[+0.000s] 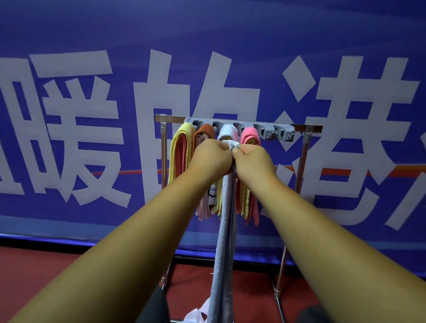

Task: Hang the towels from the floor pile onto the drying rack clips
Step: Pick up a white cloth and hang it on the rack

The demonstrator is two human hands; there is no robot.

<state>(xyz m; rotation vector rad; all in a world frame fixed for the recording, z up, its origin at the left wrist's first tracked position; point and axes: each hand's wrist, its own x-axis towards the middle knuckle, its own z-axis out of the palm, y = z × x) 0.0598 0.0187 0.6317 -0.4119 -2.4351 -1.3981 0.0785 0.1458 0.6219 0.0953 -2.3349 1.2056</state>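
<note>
A metal drying rack (pixel 302 165) stands against the blue banner, with a grey clip bar (pixel 264 130) along its top rail. A yellow towel (pixel 180 150), a brown towel (pixel 204 131), a pale lavender towel (pixel 227 131) and a pink towel (pixel 250 135) hang from the clips. My left hand (pixel 211 158) and my right hand (pixel 252 161) both pinch the top of a long light blue-grey towel (pixel 224 247) just below the clips. It hangs straight down to the floor pile (pixel 190 321) of pale towels.
The two rightmost clips (pixel 282 133) on the bar hold nothing. Behind the rack hangs a large blue banner (pixel 87 107) with white characters. The floor (pixel 55 276) is dark red. My dark trouser knees (pixel 317 322) show at the bottom edge.
</note>
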